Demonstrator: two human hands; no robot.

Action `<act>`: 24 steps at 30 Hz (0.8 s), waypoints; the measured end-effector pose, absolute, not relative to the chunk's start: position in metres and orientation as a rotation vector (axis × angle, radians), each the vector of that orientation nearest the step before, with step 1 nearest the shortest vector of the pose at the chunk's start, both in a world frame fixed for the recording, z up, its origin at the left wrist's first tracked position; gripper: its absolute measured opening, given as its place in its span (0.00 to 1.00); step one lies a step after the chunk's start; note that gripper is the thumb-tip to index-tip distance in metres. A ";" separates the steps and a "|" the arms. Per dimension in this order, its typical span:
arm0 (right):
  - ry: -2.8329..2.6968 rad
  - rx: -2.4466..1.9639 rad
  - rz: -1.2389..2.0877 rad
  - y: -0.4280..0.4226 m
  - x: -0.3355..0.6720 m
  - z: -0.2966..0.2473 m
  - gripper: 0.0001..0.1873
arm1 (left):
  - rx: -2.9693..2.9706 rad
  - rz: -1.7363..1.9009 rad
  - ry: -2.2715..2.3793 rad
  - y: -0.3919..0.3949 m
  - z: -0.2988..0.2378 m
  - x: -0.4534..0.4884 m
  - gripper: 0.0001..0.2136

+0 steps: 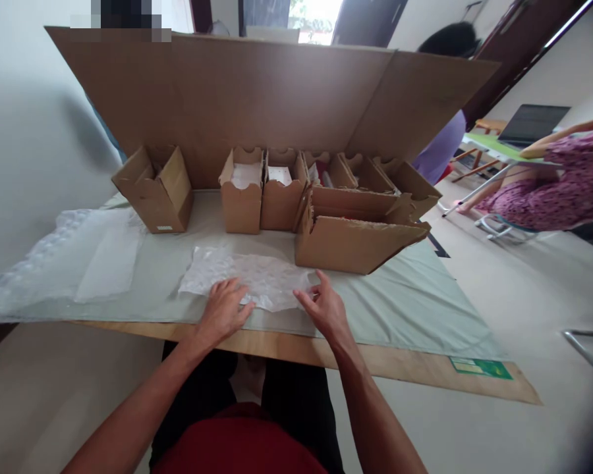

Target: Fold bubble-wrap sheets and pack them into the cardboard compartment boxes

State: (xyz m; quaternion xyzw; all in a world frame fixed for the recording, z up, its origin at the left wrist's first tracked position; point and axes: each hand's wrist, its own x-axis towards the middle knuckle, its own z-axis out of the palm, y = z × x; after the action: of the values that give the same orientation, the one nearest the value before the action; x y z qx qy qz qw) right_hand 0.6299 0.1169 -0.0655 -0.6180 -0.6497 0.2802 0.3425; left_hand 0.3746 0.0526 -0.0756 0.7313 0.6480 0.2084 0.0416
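A piece of clear bubble wrap (261,273) lies flat on the cloth in front of me. My left hand (224,309) rests palm down on its near left edge, fingers stretched out. At the right end of the wrap, my right hand (327,306) has thumb and index finger apart, touching or just beside the edge; its other fingers are partly hidden. Just beyond my right hand stands a long cardboard box (346,243) with a torn rim. More bubble wrap (44,263) spreads over the table's left end, with a whitish sheet (107,263) on it.
Several open cardboard boxes stand in a row behind, among them one with white contents (242,207). A separate box (161,197) is at left. A tall cardboard panel (277,105) rises behind them. Right of the table, a person (548,178) sits by a laptop (534,125).
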 end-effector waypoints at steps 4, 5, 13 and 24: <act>-1.760 -1.537 0.674 0.125 0.645 -0.073 0.28 | 2.287 0.658 1.898 0.052 -0.066 0.390 0.12; -1.754 -1.532 0.673 0.126 0.652 -0.074 0.28 | 2.312 0.667 1.888 0.056 -0.063 0.392 0.13; -1.636 -1.605 0.600 0.123 0.672 -0.092 0.29 | 2.254 0.494 1.960 0.082 -0.093 0.383 0.27; -1.550 -1.635 0.544 0.118 0.666 -0.092 0.28 | 2.184 0.875 2.201 0.031 -0.086 0.363 0.25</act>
State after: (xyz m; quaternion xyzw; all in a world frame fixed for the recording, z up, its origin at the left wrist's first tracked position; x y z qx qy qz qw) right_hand 0.6660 0.1176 -0.0924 -0.6466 -0.6128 0.2149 0.4003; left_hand 0.3630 0.0315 -0.0860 0.6773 0.6826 0.2715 -0.0402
